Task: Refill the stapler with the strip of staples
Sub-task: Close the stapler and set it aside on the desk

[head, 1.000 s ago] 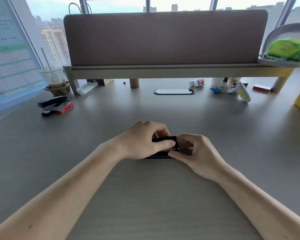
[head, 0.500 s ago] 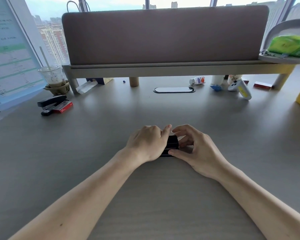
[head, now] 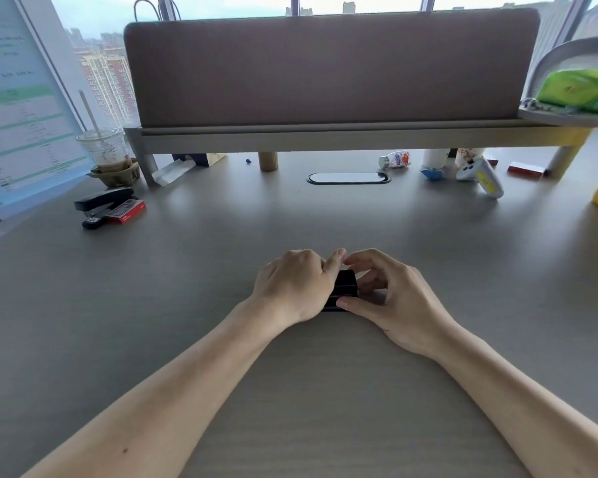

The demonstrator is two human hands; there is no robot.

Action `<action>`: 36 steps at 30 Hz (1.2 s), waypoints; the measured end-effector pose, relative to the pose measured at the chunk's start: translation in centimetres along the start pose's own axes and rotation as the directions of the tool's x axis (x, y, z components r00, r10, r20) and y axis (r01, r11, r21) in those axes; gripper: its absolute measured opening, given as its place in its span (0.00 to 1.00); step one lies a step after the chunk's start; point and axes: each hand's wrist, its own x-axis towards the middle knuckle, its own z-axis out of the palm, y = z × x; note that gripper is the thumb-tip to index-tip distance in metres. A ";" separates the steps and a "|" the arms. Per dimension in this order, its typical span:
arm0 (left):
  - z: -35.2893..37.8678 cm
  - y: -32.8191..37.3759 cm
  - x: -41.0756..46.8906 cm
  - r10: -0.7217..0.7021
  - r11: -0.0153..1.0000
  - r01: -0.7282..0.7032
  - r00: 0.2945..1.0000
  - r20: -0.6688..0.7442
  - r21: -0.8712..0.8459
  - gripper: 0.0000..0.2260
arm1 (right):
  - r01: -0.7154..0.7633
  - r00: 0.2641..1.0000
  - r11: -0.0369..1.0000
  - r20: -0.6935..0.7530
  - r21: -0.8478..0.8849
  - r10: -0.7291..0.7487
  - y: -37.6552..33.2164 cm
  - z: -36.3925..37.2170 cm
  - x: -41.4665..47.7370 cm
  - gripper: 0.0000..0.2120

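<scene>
At bench centre: both hands meet over a small black stapler lying on the bench.
Left hand: curled over the stapler's left part, holding it down; thumb raised at the top edge.
Right hand: fingers loosely curved around the stapler's right end, thumb touching its near lower edge.
Staple strip: not visible; hidden or absent, cannot tell.
Step in hand: probably opening or closing the stapler; which one is unclear.
Next move: needs a steady base and a controlled thumb-and-finger pull or press on the top.
Aside: second stapler and red staple box sit well apart, far left.
</scene>
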 end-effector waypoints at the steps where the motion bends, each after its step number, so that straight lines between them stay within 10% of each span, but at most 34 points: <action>1: 0.1 -0.1 0.0 0.007 1.000 -0.007 1.000 0.000 -0.006 0.33 | -0.002 1.000 1.000 0.001 0.000 0.002 0.0 0.0 0.0 0.22; 10: -2.8 -4.7 -2.2 0.382 0.912 -0.366 0.922 0.057 -0.185 0.16 | 0.011 1.000 0.985 0.025 -0.170 -0.007 -0.1 -0.1 0.0 0.29; 21: -2.9 -6.7 -1.8 0.258 0.958 -0.276 0.950 -0.178 -0.082 0.16 | 0.033 0.983 0.934 0.180 -0.356 0.034 -0.3 -0.9 1.4 0.43; 36: -4.1 -9.7 8.2 0.011 0.999 -0.026 0.948 -0.318 -0.042 0.13 | 0.229 0.942 0.841 0.330 -0.490 -0.064 0.8 -0.2 4.5 0.36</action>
